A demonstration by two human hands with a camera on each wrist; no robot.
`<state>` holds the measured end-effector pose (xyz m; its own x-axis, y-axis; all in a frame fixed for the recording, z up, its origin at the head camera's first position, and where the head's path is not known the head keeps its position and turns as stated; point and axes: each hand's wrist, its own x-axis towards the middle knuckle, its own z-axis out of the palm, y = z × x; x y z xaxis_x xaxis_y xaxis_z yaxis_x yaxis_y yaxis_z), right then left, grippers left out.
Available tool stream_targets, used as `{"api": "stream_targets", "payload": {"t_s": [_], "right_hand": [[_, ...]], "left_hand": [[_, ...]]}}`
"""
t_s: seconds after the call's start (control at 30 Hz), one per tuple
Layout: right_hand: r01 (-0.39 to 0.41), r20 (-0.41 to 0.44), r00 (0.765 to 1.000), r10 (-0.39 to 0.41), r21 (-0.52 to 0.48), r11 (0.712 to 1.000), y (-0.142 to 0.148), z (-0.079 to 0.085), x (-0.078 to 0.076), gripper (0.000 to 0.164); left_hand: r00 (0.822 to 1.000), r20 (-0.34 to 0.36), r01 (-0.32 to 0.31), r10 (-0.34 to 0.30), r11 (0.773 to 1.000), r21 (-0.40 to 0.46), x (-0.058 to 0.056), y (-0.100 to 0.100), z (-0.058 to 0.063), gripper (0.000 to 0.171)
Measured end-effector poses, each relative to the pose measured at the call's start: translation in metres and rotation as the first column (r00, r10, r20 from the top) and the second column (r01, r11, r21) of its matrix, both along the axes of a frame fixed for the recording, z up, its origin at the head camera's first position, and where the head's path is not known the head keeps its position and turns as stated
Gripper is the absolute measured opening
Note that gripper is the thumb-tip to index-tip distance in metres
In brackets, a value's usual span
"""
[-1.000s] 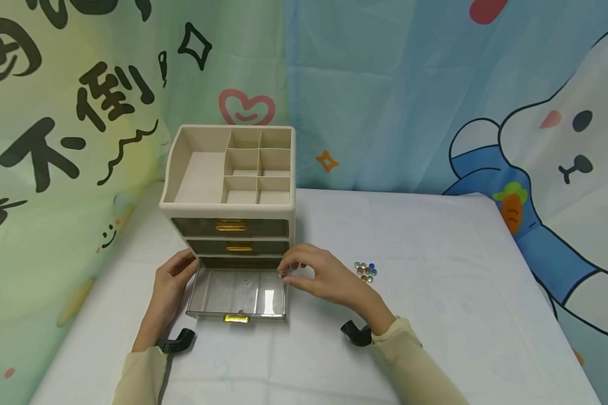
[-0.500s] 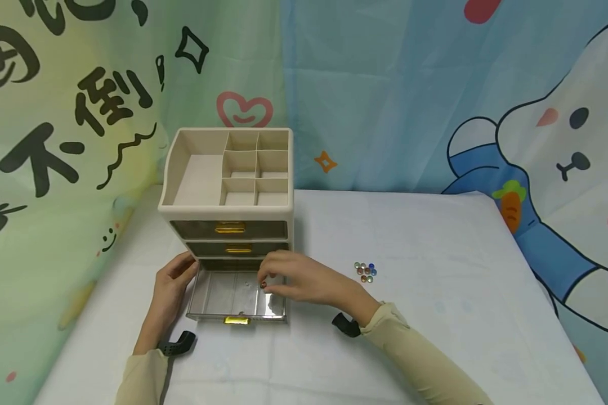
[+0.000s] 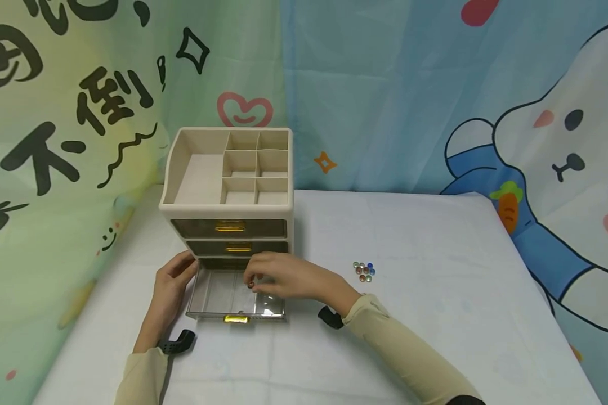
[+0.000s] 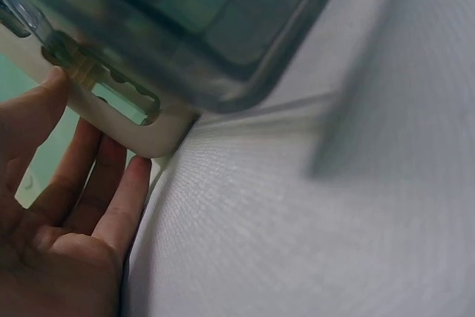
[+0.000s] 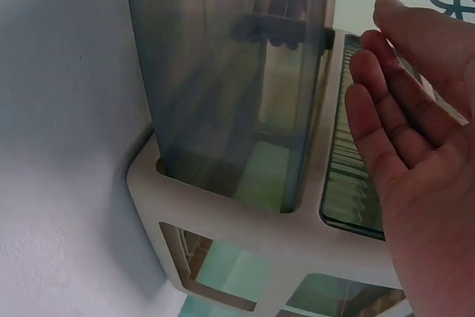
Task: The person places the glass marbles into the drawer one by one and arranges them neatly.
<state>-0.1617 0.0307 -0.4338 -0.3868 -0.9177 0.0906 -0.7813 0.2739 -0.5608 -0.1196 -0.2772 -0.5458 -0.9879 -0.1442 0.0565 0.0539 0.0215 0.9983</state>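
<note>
A cream storage organizer (image 3: pixel 223 211) stands on the table with its clear bottom drawer (image 3: pixel 218 298) pulled out. My right hand (image 3: pixel 289 275) is over that drawer, pinching a small reddish-brown marble (image 3: pixel 250 285) between thumb and fingertips. In the right wrist view the fingertips are together above the drawer, and the marble is hidden. At the organizer's lower left side, my left hand (image 3: pixel 169 284) grips the edge of the frame. Its thumb and fingers touch the cream side wall (image 4: pixel 126 128) in the left wrist view. Tiny clear specks in the drawer are too small to identify.
A small group of coloured glass marbles (image 3: pixel 365 271) lies on the white tablecloth (image 3: pixel 436 292) right of the organizer. The two upper drawers with gold handles (image 3: pixel 230 226) are closed. A printed cloth backdrop (image 3: pixel 365 101) hangs behind the table.
My right hand has moved left from the drawer's right edge to over its middle, carrying the marble. The left hand has stayed at the organizer's side.
</note>
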Motion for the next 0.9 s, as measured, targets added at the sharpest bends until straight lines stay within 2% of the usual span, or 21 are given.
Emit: {"api": "stream_targets", "payload": {"t_s": [0.17, 0.4, 0.67, 0.9], "right_hand": [[-0.016, 0.026, 1.000, 0.014, 0.081, 0.997, -0.011, -0.006, -0.005, 0.017], [-0.054, -0.025, 0.998, 0.059, 0.186, 0.981, -0.024, -0.014, -0.007, 0.015], [-0.103, 0.019, 0.995, 0.101, 0.264, 0.959, -0.032, -0.016, -0.007, 0.009], [-0.123, 0.032, 0.992, 0.119, 0.314, 0.941, -0.037, -0.019, -0.008, 0.007]], "left_hand": [[1.000, 0.002, -0.008, 0.008, 1.000, 0.006, 0.001, -0.001, 0.001, 0.033], [1.000, 0.006, -0.003, 0.003, 1.000, -0.005, 0.001, -0.001, 0.000, 0.035], [1.000, 0.004, 0.011, -0.011, 1.000, -0.001, 0.000, 0.001, -0.001, 0.034], [1.000, 0.020, 0.010, -0.009, 0.999, -0.036, 0.001, 0.000, 0.000, 0.036]]}}
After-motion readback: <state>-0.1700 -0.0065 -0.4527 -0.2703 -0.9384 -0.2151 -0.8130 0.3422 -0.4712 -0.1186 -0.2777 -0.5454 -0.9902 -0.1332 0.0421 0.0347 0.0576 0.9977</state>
